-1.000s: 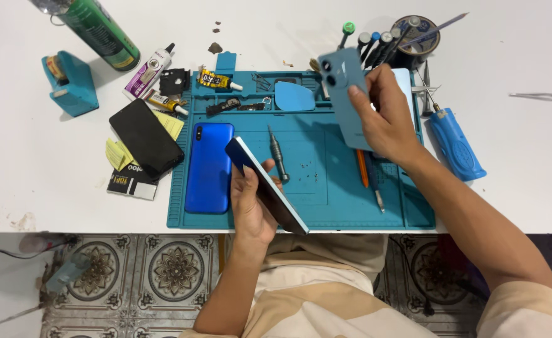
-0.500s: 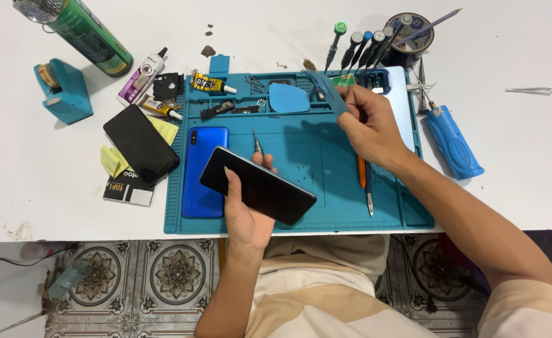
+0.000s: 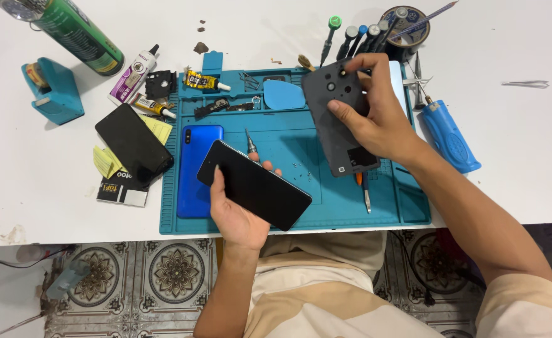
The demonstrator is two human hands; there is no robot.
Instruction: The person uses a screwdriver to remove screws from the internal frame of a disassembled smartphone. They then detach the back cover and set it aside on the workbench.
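A: What have you got in each hand right now?

B: Your left hand (image 3: 238, 216) cradles a black phone (image 3: 254, 185) face up, fingers curled under it and thumb on its near edge, low over the blue work mat (image 3: 301, 206). Your right hand (image 3: 376, 119) has its grip clenched on a dark back cover (image 3: 338, 116), held up over the far right part of the mat with its inner side toward you; the camera holes show near its top.

A: So how far along does it look?

B: As I judge it, the cover is off the phone and the two pieces are well apart, one per hand. Whether the cover goes with this phone I cannot tell. Nothing is joined yet.

A: And what lies around them?

B: A blue phone (image 3: 199, 170) lies flat on the mat just left of your left hand. A small screwdriver (image 3: 251, 145) sits beside the black phone's far edge, and a pen-like tool (image 3: 365, 194) lies below the cover. A light-blue pick (image 3: 283, 95) rests in the mat's upper tray. On the white table (image 3: 526, 156), left of the mat, there is another black phone (image 3: 134, 143) on yellow notes, glue tubes, a green can (image 3: 75, 34) and a teal stand (image 3: 53, 91). To the right lie a blue handled tool (image 3: 448, 134) and tweezers (image 3: 525, 83); screwdrivers stand in a holder (image 3: 407, 25) behind.
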